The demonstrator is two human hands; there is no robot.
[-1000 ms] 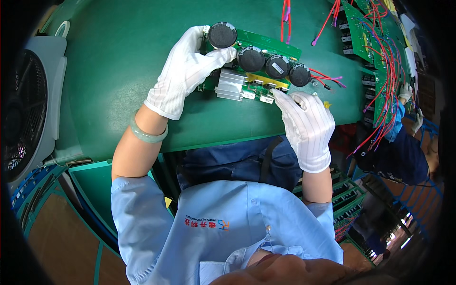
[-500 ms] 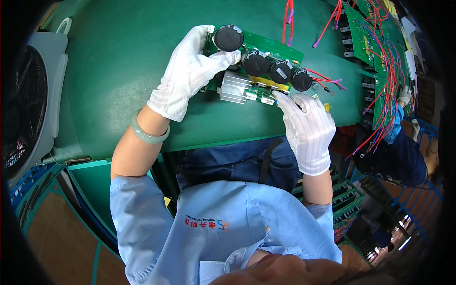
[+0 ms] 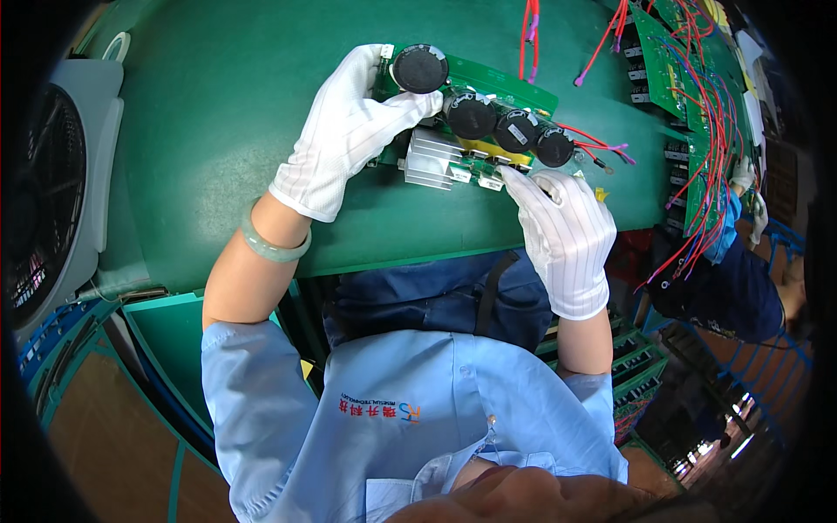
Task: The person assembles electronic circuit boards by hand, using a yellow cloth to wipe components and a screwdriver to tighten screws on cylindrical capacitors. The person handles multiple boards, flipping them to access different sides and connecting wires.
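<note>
A green circuit board (image 3: 501,84) lies tilted over the green table. On it stand several black round capacitors (image 3: 471,116), a silver finned heat sink (image 3: 431,159) and small white block parts (image 3: 491,183) along its near side. My left hand (image 3: 349,131), in a white striped glove, is closed around the board's left end, its thumb beside the capacitors. My right hand (image 3: 567,231), gloved alike, has its fingers bent, with fingertips against the board's near right edge by a white block. Whatever is between those fingertips is hidden. Red wires (image 3: 593,142) run from the board's right end.
A grey fan (image 3: 65,183) stands at the left. More circuit boards with red and blue wires (image 3: 711,131) are stacked at the right, where a co-worker's gloved hand (image 3: 743,174) shows. Loose red wires (image 3: 529,39) lie at the table's far side.
My hands and the board stay nearly in place, with only a slight shift of my right fingers. At the right, the co-worker's lower gloved hand has moved a little.
</note>
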